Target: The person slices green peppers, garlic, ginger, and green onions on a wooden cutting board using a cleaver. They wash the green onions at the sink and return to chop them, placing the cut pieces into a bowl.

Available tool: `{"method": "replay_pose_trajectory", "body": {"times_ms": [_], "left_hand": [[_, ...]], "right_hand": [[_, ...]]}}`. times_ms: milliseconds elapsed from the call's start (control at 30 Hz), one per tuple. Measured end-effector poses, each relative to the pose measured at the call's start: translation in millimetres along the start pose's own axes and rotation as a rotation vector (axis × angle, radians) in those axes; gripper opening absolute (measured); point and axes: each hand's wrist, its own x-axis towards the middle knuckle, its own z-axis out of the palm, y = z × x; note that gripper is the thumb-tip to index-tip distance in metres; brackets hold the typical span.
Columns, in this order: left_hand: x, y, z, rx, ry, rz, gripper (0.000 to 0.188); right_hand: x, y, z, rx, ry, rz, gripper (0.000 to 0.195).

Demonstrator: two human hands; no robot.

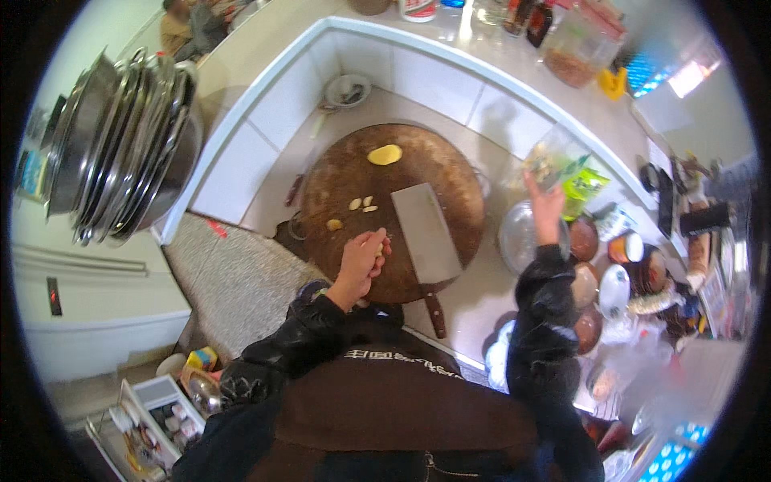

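My left hand (364, 259) is curled over the near edge of a round wooden chopping block (349, 271), a small pale-yellow piece just showing between its fingers. Three peeled garlic cloves (362, 205) lie on the block, with a yellow slice (384, 155), likely ginger, behind them and a small yellow lump (333, 225) to their left. A cleaver (424, 229) rests flat on the right half, its wooden handle past the near edge. To the right, my right hand (547, 208) reaches with fingers apart toward a clear plastic bag or container (542, 162) of pale pieces.
Beneath my right wrist stands a metal bowl (512, 238), beside a green packet (584, 190). Several bowls (583, 286) crowd the right side. A tiled wall (415, 66) bounds the counter's back. Stacked metal pans (129, 144) stand at left; a small bowl (347, 90) sits in the corner.
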Motion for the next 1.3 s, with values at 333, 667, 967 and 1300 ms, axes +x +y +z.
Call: {"method": "replay_pose_trajectory", "body": {"times_ms": [333, 667, 967, 1300], "left_hand": [[93.8, -13.8, -42.4, 1.111, 0.533, 1.132, 0.021], [58.4, -40.4, -25.5, 1.090, -0.276, 1.251, 0.020], [34.2, -44.6, -37.6, 1.208, -0.437, 1.235, 0.034], [81.7, 2.5, -82.1, 1.337, 0.001, 1.386, 0.017]], "right_hand": [[-241.4, -116.7, 25.3, -0.760, -0.953, -0.125, 0.086], [-301.9, -117.6, 7.3, -0.505, -0.484, 0.059, 0.088], [-375.5, -144.4, 24.7, -0.453, -0.246, 0.200, 0.079], [-377.1, -156.2, 57.6, -0.607, -0.372, 0.027, 0.084]]}}
